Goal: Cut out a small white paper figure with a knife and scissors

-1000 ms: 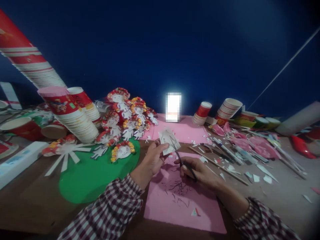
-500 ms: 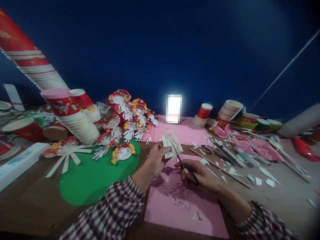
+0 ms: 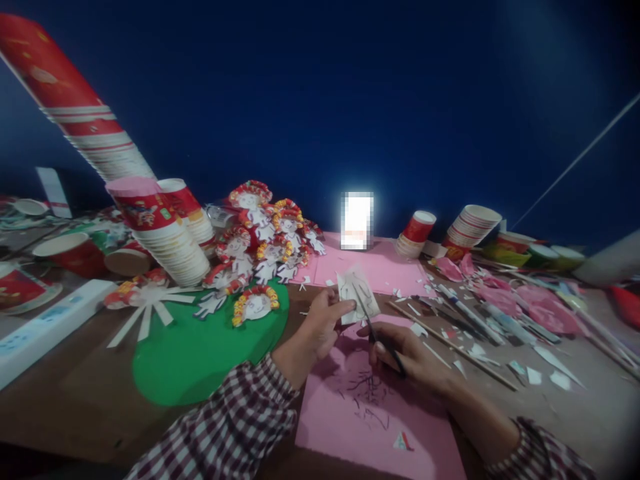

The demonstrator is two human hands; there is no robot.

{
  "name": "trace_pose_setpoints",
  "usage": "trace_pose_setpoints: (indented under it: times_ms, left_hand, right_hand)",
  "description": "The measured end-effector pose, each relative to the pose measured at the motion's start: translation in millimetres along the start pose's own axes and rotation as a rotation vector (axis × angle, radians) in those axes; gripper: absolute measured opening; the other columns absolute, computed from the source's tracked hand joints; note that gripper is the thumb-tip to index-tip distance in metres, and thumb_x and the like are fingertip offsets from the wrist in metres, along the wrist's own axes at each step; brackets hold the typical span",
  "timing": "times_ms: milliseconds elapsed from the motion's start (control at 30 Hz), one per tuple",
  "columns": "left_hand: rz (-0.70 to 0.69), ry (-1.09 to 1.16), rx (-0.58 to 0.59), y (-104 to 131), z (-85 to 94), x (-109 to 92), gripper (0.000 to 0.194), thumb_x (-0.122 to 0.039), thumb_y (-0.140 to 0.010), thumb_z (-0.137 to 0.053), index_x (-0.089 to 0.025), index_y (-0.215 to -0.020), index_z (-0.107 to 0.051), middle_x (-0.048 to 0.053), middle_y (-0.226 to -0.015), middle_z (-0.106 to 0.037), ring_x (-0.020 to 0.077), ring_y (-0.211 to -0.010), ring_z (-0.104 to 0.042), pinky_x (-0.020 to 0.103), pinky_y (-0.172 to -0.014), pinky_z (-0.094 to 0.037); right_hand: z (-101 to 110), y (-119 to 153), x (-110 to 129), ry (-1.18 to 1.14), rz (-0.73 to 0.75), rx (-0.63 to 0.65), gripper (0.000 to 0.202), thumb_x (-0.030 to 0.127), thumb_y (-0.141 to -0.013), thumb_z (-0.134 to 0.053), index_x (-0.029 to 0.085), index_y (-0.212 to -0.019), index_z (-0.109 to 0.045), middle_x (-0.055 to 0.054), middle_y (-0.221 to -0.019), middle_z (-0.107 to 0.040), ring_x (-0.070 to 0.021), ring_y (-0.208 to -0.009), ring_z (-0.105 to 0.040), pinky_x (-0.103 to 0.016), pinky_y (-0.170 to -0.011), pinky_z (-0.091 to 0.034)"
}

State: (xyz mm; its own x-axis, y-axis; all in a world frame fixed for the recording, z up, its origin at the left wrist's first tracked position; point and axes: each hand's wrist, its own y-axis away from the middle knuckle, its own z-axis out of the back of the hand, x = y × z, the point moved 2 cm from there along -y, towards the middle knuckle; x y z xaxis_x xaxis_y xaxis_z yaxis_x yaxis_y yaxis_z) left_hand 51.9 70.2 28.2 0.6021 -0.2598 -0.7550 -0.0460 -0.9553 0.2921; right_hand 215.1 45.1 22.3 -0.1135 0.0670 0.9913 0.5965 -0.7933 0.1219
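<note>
Between the thumb and fingers of my left hand [image 3: 323, 325] is a small white piece of paper [image 3: 354, 293] with dark drawn lines. My right hand [image 3: 400, 350] grips dark-handled scissors [image 3: 371, 321], their blades pointing up and left against the paper. Whether the blades are parted cannot be made out. Below both hands lies a pink sheet [image 3: 380, 427] with dark scribbled marks and a small torn scrap [image 3: 403, 441] on it.
On the left are a green sheet [image 3: 185, 367], decorated paper figures [image 3: 255, 305], a white power strip [image 3: 50, 327] and leaning stacked cups [image 3: 170, 247]. A blurred bright rectangle [image 3: 357, 220] stands behind. Pens [image 3: 470, 313], a wooden stick [image 3: 460, 347], scraps and pink crumpled paper [image 3: 545, 308] lie right.
The whole view has shifted, so objects and both hands appear slightly further right. The paper and scissors are still held, with little visible change between them.
</note>
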Motion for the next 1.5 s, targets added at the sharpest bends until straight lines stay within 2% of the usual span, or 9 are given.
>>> trace_pose_setpoints:
  times_ms: [167, 300, 467, 667, 967, 1267, 1500]
  left_hand:
    - [-0.006, 0.007, 0.008, -1.1, 2.6, 2.3, 0.040, -0.014, -0.056, -0.076, -0.016, -0.090, -0.055, 0.002, -0.079, -0.065, 0.0131, -0.069, -0.062, 0.024, -0.062, -0.049]
    - [-0.006, 0.004, 0.013, -2.2, 4.5, 3.7, 0.041, -0.016, -0.056, -0.077, -0.016, -0.091, -0.055, 0.002, -0.082, -0.066, 0.0140, -0.072, -0.063, 0.025, -0.065, -0.050]
    - [0.010, -0.012, -0.032, -0.4, 3.1, 2.7, 0.043, -0.017, -0.052, -0.080, -0.016, -0.088, -0.055, 0.002, -0.077, -0.064, 0.0148, -0.069, -0.062, 0.027, -0.063, -0.049]
    - [-0.011, -0.034, 0.036, -0.4, 1.4, 5.1, 0.040, -0.019, -0.053, -0.081, -0.015, -0.084, -0.057, 0.004, -0.079, -0.066, 0.0165, -0.072, -0.063, 0.029, -0.067, -0.049]
    - [-0.030, -0.026, 0.048, -1.2, 1.5, 5.6, 0.043, -0.021, -0.049, -0.082, -0.014, -0.083, -0.057, 0.003, -0.076, -0.066, 0.0143, -0.067, -0.061, 0.026, -0.062, -0.047]
    - [-0.010, -0.043, 0.029, -3.6, 3.7, 7.1, 0.046, -0.021, -0.049, -0.083, -0.014, -0.086, -0.056, 0.003, -0.076, -0.065, 0.0153, -0.067, -0.062, 0.028, -0.063, -0.049]
    - [-0.026, -0.026, 0.004, -3.7, 3.6, 7.6, 0.039, -0.016, -0.050, -0.080, -0.015, -0.079, -0.055, 0.001, -0.071, -0.062, 0.0140, -0.064, -0.060, 0.029, -0.064, -0.048]
  right_hand:
    - [-2.2, -0.5, 0.6, 0.013, -0.009, -0.018, 0.049, 0.059, -0.081, -0.063, 0.014, -0.100, -0.060, 0.003, -0.064, -0.049, -0.0073, -0.050, -0.040, -0.020, -0.045, -0.034]
    - [-2.6, -0.1, -3.4, 0.003, -0.039, -0.027, 0.050, 0.059, -0.082, -0.062, 0.014, -0.103, -0.058, 0.006, -0.060, -0.043, -0.0060, -0.046, -0.035, -0.019, -0.042, -0.030]
    - [-2.7, -0.2, -7.1, -0.017, -0.060, -0.034, 0.051, 0.058, -0.083, -0.063, 0.014, -0.107, -0.057, 0.006, -0.060, -0.044, -0.0064, -0.045, -0.038, -0.020, -0.042, -0.030]
    - [-2.6, -1.4, -0.7, -0.003, -0.022, -0.031, 0.051, 0.062, -0.080, -0.063, 0.016, -0.100, -0.058, 0.002, -0.066, -0.052, -0.0090, -0.052, -0.046, -0.021, -0.046, -0.037]
    - [-4.4, 0.0, -3.8, -0.015, -0.009, -0.031, 0.042, 0.056, -0.085, -0.060, 0.016, -0.097, -0.055, 0.005, -0.063, -0.043, -0.0068, -0.048, -0.038, -0.020, -0.044, -0.035]
    - [-2.7, -0.4, -4.0, 0.000, -0.016, -0.035, 0.047, 0.057, -0.083, -0.062, 0.016, -0.106, -0.058, 0.004, -0.065, -0.046, -0.0070, -0.048, -0.040, -0.020, -0.044, -0.034]
    - [-3.7, -0.5, -0.8, 0.023, 0.002, -0.047, 0.048, 0.061, -0.080, -0.064, 0.016, -0.096, -0.058, 0.003, -0.063, -0.046, -0.0088, -0.050, -0.042, -0.021, -0.044, -0.033]
